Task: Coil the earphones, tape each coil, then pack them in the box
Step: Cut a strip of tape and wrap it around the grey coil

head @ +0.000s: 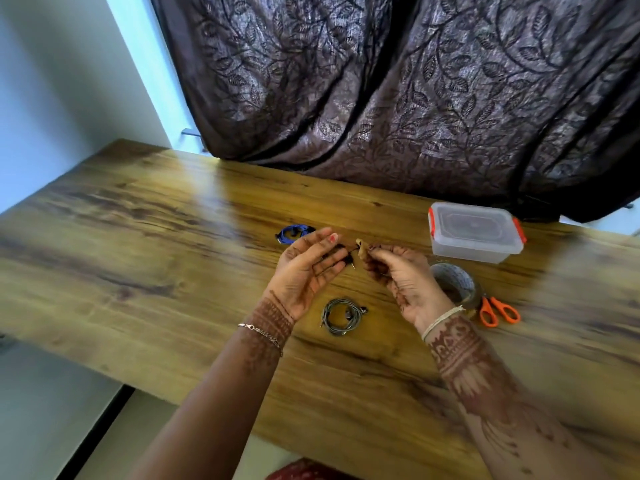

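Above the table (173,237), left hand (306,271) palm-up, right fingers (381,259) around tape piece (362,250)

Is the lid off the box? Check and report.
No, the clear lid sits on top of the box, with orange clips at both ends.

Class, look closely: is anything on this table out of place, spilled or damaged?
Nothing stands out. The blue coil and grey coil lie tidy on the table; the lidded box, tape roll and scissors sit together at the right.
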